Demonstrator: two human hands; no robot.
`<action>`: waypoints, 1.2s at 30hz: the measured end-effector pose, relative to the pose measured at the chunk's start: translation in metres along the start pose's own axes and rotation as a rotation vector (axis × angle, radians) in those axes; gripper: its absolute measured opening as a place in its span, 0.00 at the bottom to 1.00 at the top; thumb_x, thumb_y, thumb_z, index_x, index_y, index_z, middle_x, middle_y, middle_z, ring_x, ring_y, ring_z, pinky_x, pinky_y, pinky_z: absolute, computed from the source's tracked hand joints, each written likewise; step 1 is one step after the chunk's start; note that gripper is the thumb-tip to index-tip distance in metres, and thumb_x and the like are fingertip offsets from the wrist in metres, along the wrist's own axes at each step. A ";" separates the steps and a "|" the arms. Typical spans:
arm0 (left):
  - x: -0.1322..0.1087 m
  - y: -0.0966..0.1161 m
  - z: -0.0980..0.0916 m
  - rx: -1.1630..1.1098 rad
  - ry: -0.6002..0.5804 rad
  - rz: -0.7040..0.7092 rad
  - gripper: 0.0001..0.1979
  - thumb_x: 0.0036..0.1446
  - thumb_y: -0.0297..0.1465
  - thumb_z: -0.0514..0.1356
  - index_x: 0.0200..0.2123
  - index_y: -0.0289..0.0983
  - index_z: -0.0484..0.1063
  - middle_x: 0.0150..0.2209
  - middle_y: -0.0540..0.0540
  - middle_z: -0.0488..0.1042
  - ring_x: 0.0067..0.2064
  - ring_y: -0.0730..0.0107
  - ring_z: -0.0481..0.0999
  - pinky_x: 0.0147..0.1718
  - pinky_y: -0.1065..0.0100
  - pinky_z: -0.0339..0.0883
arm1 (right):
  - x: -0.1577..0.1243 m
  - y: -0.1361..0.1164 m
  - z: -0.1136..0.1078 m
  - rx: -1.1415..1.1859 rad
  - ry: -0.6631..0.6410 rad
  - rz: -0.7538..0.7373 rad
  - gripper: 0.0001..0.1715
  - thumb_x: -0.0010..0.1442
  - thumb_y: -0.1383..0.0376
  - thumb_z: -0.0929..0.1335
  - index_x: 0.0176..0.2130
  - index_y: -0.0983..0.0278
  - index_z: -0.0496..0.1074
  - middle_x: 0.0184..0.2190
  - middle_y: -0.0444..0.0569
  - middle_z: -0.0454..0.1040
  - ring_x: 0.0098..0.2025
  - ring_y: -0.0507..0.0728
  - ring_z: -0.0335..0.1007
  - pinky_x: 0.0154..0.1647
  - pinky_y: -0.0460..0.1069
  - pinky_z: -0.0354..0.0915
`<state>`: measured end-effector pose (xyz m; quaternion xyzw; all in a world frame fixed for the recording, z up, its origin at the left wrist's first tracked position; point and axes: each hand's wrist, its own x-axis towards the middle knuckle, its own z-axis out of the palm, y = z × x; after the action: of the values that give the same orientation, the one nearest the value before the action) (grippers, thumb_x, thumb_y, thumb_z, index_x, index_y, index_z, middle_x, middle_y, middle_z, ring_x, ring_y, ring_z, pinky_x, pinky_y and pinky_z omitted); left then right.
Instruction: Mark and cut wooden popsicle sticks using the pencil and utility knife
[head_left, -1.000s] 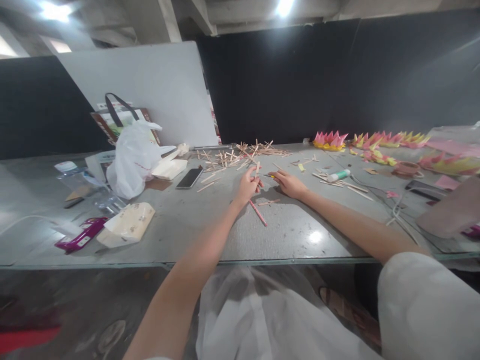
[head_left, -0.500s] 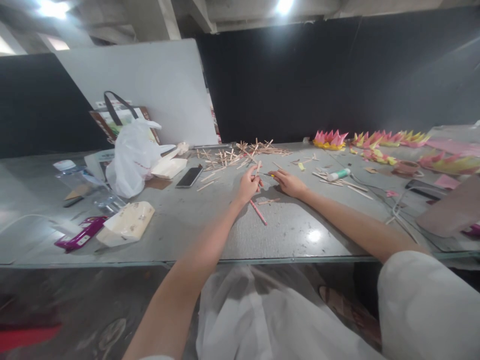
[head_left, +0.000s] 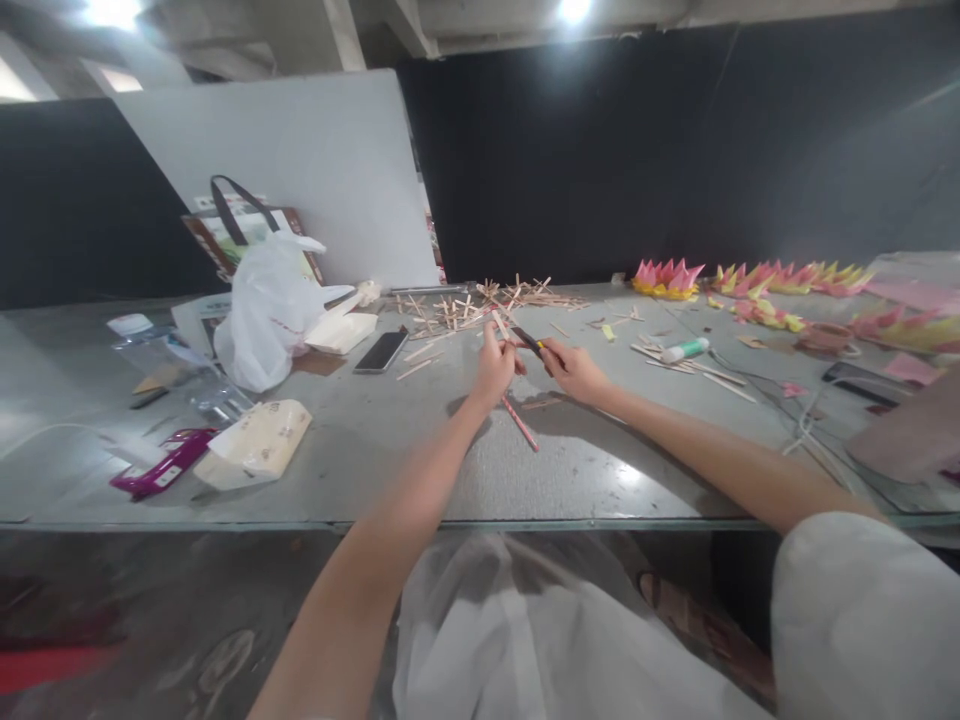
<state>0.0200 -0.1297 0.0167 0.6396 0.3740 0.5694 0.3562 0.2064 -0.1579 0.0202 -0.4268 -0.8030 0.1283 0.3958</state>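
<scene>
My left hand is raised a little above the grey table and pinches a thin wooden stick. My right hand is closed on a small dark tool with a yellow part, its tip pointing at the stick. A pink pencil lies on the table just below my left hand. Behind both hands lies a heap of wooden sticks.
A black phone, a white plastic bag, a tissue pack and a purple case are at the left. A glue stick, cables and pink-yellow paper flowers are at the right.
Both hands have lifted off the table and come together. My right hand has picked up the dark tool and brought it to the stick held in my left.
</scene>
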 end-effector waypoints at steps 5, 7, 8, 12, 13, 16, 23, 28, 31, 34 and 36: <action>-0.001 0.001 0.000 0.040 -0.026 0.003 0.19 0.70 0.31 0.54 0.61 0.38 0.57 0.20 0.58 0.73 0.15 0.74 0.70 0.19 0.74 0.64 | -0.003 -0.003 0.000 -0.044 -0.020 -0.008 0.25 0.75 0.55 0.58 0.58 0.64 0.75 0.23 0.45 0.71 0.24 0.53 0.64 0.30 0.46 0.56; -0.002 0.002 0.000 0.035 -0.036 -0.003 0.19 0.71 0.31 0.53 0.62 0.38 0.57 0.21 0.57 0.74 0.16 0.74 0.71 0.19 0.74 0.65 | -0.004 -0.003 0.001 -0.052 -0.027 -0.005 0.27 0.75 0.55 0.58 0.62 0.64 0.73 0.24 0.44 0.71 0.24 0.53 0.65 0.30 0.45 0.56; -0.002 0.002 0.001 0.032 -0.041 -0.004 0.19 0.71 0.31 0.53 0.62 0.39 0.57 0.22 0.56 0.75 0.16 0.74 0.72 0.19 0.74 0.65 | -0.004 -0.002 0.001 -0.053 -0.030 -0.004 0.27 0.75 0.55 0.58 0.63 0.64 0.72 0.24 0.44 0.72 0.24 0.53 0.65 0.30 0.45 0.56; -0.002 0.003 0.001 0.045 -0.049 -0.008 0.20 0.71 0.33 0.53 0.64 0.39 0.57 0.24 0.54 0.76 0.17 0.73 0.73 0.19 0.73 0.66 | -0.004 0.000 0.003 -0.049 -0.030 0.013 0.27 0.75 0.55 0.58 0.61 0.64 0.74 0.25 0.46 0.73 0.24 0.53 0.66 0.30 0.45 0.56; -0.002 0.003 0.001 0.051 -0.048 -0.008 0.20 0.71 0.33 0.53 0.64 0.39 0.57 0.23 0.55 0.75 0.17 0.73 0.72 0.19 0.73 0.65 | -0.004 0.000 0.003 -0.049 -0.029 0.017 0.27 0.75 0.55 0.58 0.60 0.64 0.74 0.25 0.46 0.74 0.24 0.53 0.66 0.30 0.45 0.56; -0.002 0.001 0.000 0.080 -0.053 -0.001 0.21 0.71 0.33 0.53 0.64 0.38 0.58 0.20 0.56 0.73 0.17 0.72 0.72 0.20 0.73 0.66 | -0.005 0.001 0.004 -0.054 -0.029 0.020 0.26 0.75 0.55 0.58 0.58 0.64 0.75 0.25 0.46 0.73 0.24 0.54 0.66 0.30 0.46 0.56; -0.005 0.000 -0.005 0.262 -0.061 0.047 0.24 0.68 0.28 0.53 0.65 0.39 0.58 0.28 0.52 0.79 0.18 0.73 0.74 0.23 0.72 0.66 | -0.005 -0.002 0.007 -0.038 -0.014 0.025 0.24 0.74 0.55 0.58 0.50 0.65 0.76 0.24 0.46 0.72 0.24 0.54 0.65 0.31 0.46 0.56; -0.005 -0.002 -0.006 0.300 -0.075 0.017 0.27 0.65 0.25 0.52 0.66 0.41 0.57 0.34 0.49 0.82 0.19 0.74 0.74 0.24 0.72 0.67 | -0.005 -0.004 0.007 -0.052 0.007 0.029 0.25 0.74 0.56 0.58 0.52 0.65 0.77 0.24 0.47 0.73 0.23 0.53 0.63 0.30 0.47 0.54; -0.005 -0.004 -0.007 0.291 -0.083 0.012 0.27 0.66 0.25 0.52 0.67 0.41 0.56 0.35 0.50 0.82 0.19 0.76 0.74 0.25 0.73 0.68 | -0.006 -0.005 0.006 -0.115 0.018 0.016 0.25 0.73 0.56 0.59 0.54 0.65 0.78 0.23 0.46 0.71 0.21 0.52 0.57 0.28 0.47 0.50; -0.006 -0.006 -0.006 0.273 -0.077 0.007 0.27 0.66 0.25 0.52 0.67 0.41 0.56 0.31 0.52 0.80 0.19 0.76 0.74 0.25 0.73 0.68 | -0.006 -0.007 0.006 -0.133 -0.004 0.007 0.24 0.73 0.57 0.58 0.52 0.64 0.78 0.23 0.46 0.70 0.21 0.52 0.56 0.28 0.47 0.49; -0.006 -0.007 -0.005 0.247 -0.069 0.003 0.27 0.66 0.25 0.52 0.67 0.40 0.56 0.26 0.54 0.77 0.19 0.74 0.74 0.24 0.74 0.67 | -0.006 -0.009 0.005 -0.133 -0.016 -0.001 0.24 0.73 0.57 0.58 0.52 0.63 0.78 0.23 0.45 0.70 0.21 0.52 0.56 0.28 0.47 0.49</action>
<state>0.0138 -0.1319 0.0084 0.6982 0.4278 0.4973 0.2866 0.1993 -0.1678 0.0185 -0.4509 -0.8130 0.0778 0.3601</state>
